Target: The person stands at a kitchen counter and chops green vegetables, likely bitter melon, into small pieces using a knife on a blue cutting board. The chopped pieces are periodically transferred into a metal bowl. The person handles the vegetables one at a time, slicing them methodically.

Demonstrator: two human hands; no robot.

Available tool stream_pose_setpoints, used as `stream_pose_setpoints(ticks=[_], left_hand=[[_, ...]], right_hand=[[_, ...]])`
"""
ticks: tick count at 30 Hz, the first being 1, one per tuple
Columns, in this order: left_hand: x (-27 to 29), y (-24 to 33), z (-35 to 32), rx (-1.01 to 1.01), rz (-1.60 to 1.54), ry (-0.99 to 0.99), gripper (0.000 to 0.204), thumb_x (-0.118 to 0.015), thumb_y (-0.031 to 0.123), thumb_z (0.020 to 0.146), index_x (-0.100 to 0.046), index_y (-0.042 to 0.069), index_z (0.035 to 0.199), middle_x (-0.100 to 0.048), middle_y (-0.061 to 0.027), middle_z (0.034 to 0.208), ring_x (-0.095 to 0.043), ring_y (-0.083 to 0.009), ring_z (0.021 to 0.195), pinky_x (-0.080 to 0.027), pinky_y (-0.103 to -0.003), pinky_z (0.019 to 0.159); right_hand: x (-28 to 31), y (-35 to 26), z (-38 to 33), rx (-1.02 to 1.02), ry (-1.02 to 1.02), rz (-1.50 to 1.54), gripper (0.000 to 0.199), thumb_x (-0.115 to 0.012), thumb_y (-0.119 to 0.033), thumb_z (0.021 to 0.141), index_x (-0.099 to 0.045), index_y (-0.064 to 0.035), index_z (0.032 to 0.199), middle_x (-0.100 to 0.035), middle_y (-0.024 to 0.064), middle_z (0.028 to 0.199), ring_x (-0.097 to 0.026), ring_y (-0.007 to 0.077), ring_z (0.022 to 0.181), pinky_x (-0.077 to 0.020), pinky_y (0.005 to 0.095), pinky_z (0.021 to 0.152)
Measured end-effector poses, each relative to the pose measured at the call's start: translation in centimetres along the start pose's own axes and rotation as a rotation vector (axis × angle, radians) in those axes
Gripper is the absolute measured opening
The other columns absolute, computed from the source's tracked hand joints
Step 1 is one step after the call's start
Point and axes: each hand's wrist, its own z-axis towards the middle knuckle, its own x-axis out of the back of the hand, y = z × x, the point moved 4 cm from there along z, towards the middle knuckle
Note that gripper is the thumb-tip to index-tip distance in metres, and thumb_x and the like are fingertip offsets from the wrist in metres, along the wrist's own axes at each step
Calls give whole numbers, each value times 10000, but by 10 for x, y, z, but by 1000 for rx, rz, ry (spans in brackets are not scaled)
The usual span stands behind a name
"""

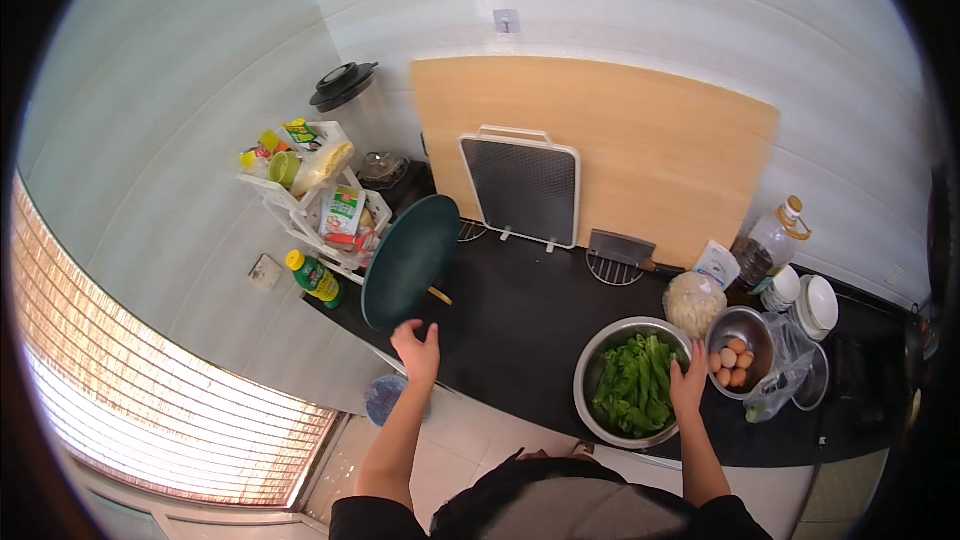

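Note:
A steel basin [584,400] filled with green leafy lettuce [634,386] sits at the counter's front edge. My right hand [690,387] is at its right rim, fingers stretched out and thumb apart over the leaves. I cannot tell whether it presses on the rim. To the left, a round, shallow, dark green pan-like vessel [408,265] is tilted steeply. My left hand [417,352] is at its lower rim, thumb and fingers spread apart; no firm grip shows. A short yellowish stick [440,296] shows beside the vessel.
Right of the basin are a smaller steel bowl of eggs [733,364], a clear plastic bag [783,374], an oil bottle [770,245] and white bowls [818,305]. A cleaver [622,248] and a framed board [525,188] stand behind. Left are a white rack [290,202] and a green bottle [316,280].

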Motion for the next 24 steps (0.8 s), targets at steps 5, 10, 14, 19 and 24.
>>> stream_pose_setpoints(ticks=[5, 10, 14, 19, 24], left_hand=[[39, 2, 78, -71, 195, 290, 582, -737, 143, 671, -451, -23, 1150, -471, -202, 1159, -400, -372, 1117, -305, -444, 958], [22, -51, 148, 30, 122, -3, 421, -695, 380, 730, -640, 41, 974, -635, -155, 816, -584, -331, 836, -411, -422, 806], [14, -53, 166, -27, -87, -72, 420, -688, 393, 743, -657, -25, 776, -602, -212, 657, -593, -371, 637, -458, -407, 598], [34, -39, 166, 38, -233, -189, 349, -703, 300, 754, -657, -41, 812, -632, -159, 668, -600, -225, 589, -464, -331, 591], [71, -26, 168, 314, -887, -437, 261, -696, 161, 790, -645, -72, 894, -652, -72, 783, -585, -108, 652, -482, -244, 612]], right_hand=[[-47, -29, 7, 20, -70, 184, 480, -588, -92, 818, -434, -24, 1268, -318, 182, 1390, -318, 359, 1264, -289, 417, 1021], [-73, -70, -9, 108, -124, 327, 398, -583, -28, 788, -521, -38, 1181, -348, 177, 1376, -374, 332, 1238, -336, 389, 990], [-94, -96, -24, 51, -184, 394, 331, -587, -1, 779, -587, -67, 1103, -410, 153, 1342, -470, 267, 1159, -435, 323, 846], [-136, -137, -39, -35, -322, 648, 306, -569, 11, 815, -591, -42, 1116, -510, 106, 1253, -554, 147, 1004, -459, 241, 794], [-193, -169, -37, -349, -569, 1014, 377, -589, -157, 873, -502, -20, 1214, -532, 93, 1234, -564, 181, 1006, -438, 278, 876]])
